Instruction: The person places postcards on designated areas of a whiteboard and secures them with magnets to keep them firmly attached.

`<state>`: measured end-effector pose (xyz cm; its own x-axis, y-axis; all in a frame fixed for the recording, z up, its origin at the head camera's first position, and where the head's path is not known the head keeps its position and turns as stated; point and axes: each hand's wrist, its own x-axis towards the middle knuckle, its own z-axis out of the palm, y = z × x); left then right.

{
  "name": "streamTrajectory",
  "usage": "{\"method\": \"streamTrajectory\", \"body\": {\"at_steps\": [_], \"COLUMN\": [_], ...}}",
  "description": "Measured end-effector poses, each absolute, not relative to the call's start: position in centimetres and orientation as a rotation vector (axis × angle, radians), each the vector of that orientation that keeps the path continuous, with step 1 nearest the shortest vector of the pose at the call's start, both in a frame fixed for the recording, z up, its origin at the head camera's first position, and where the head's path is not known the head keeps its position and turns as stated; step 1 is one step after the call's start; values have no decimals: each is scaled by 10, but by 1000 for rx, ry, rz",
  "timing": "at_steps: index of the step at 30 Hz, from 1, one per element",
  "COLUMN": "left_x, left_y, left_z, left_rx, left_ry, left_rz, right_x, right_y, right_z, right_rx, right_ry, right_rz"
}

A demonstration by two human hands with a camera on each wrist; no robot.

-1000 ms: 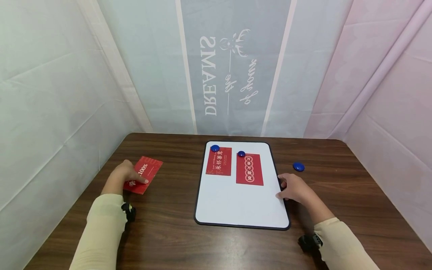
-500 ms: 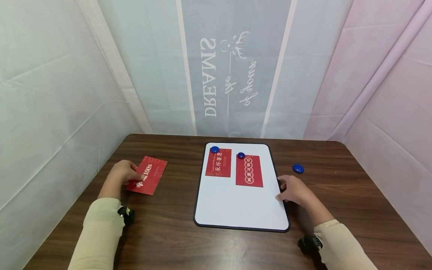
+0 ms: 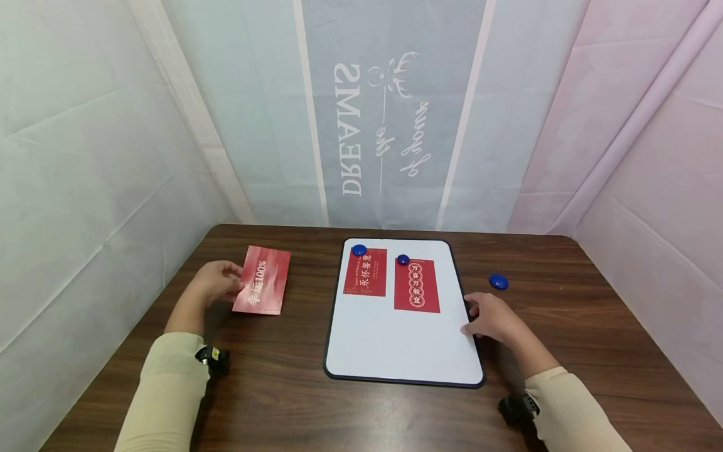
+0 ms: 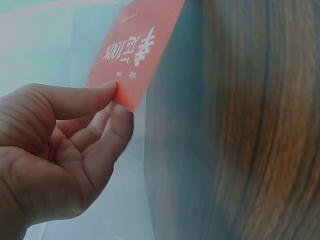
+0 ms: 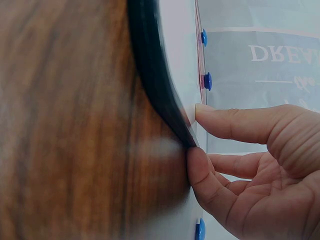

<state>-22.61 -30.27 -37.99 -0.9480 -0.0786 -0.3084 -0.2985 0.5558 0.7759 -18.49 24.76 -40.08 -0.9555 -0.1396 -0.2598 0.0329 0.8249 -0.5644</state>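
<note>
Your left hand (image 3: 213, 284) pinches red card (image 3: 262, 280) corner, thumb over fingers; right hand (image 3: 494, 317) grips whiteboard (image 3: 395, 351) edge.

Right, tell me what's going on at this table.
A person's left hand pinches a red card by its edge, lifted off the wooden table. The right hand holds the right edge of a whiteboard, where two red cards sit under blue magnets. A loose magnet lies to its right.
</note>
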Motion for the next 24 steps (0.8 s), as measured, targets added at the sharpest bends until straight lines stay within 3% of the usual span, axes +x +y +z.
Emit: {"method": "streamTrajectory", "body": {"at_steps": [24], "left_x": [-226], "left_y": [-261], "left_z": [-361], "left_rx": [-121], "left_ry": [2512], "left_rz": [1444], "right_x": [-186], "right_y": [248], "right_z": [-400], "right_rx": [-90], "right_ry": [2711], "right_rz": [-858]}}
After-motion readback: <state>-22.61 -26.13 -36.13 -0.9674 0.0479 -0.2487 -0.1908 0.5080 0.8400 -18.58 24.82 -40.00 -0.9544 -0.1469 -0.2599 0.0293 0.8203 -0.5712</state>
